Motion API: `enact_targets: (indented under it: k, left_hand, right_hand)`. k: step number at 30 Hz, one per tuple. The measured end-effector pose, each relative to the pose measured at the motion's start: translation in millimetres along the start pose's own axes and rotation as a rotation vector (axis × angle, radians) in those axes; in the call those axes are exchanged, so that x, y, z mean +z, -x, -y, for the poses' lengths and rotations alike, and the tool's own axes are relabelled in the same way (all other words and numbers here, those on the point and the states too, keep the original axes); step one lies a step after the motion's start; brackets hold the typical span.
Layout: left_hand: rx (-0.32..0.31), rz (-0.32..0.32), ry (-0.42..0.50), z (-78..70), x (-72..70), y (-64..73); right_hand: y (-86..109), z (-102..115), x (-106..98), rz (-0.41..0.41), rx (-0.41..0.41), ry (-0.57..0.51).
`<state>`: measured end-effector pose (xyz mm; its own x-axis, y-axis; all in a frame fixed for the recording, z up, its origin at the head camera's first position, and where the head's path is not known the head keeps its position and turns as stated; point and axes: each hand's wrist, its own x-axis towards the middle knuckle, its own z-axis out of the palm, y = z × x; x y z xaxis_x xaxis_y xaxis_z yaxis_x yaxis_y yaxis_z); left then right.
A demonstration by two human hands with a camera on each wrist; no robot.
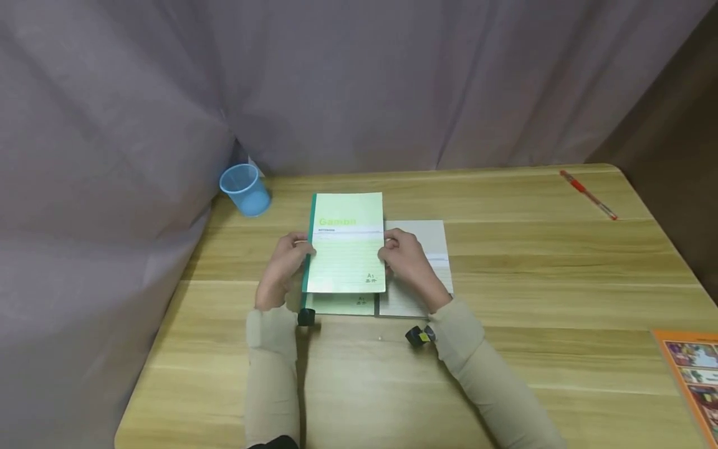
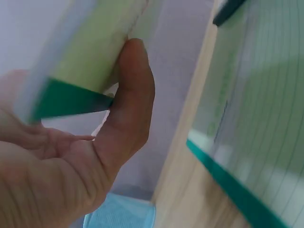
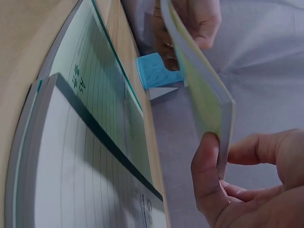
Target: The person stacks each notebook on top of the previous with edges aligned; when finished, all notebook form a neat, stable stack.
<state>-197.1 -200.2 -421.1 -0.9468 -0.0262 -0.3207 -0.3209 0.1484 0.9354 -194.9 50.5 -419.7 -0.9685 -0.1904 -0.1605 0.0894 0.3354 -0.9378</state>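
Note:
Between both hands a green notebook (image 1: pixel 346 249) with a dark green spine is raised above the table. My left hand (image 1: pixel 284 265) pinches it at the spine side, thumb on the cover; the left wrist view shows that thumb (image 2: pixel 133 90) against the green book. On the opposite edge my right hand (image 1: pixel 411 262) grips it between thumb and fingers, as the right wrist view also shows. Beneath lies another green notebook (image 1: pixel 339 304), mostly hidden in the head view. A grey-white notebook (image 1: pixel 434 240) with a dark spine lies beside it, partly covered by my right hand.
A blue mesh cup (image 1: pixel 249 193) stands at the table's back left corner. Toward the back right lies a red pen (image 1: pixel 589 194). An orange-bordered printed sheet or book (image 1: pixel 692 374) is at the right front edge. Grey curtains (image 1: pixel 359 87) hang behind and left.

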Motion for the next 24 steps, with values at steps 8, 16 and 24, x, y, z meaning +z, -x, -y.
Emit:
enact_targets:
  k: [8, 16, 24]
  left_hand:
    - [0.046, -0.009, 0.068, -7.4, 13.6, 6.6]
    - [0.088, -0.009, 0.141, -16.2, 34.1, 13.6]
    - [0.073, 0.017, 0.11, -16.8, 53.4, 15.3]
  right_hand:
    - [6.6, 0, -10, -0.068, -0.024, -0.029]
    - [17.2, -3, -26, -0.141, -0.05, -0.048]
    - [28.3, -10, -45, -0.173, -0.053, -0.059]
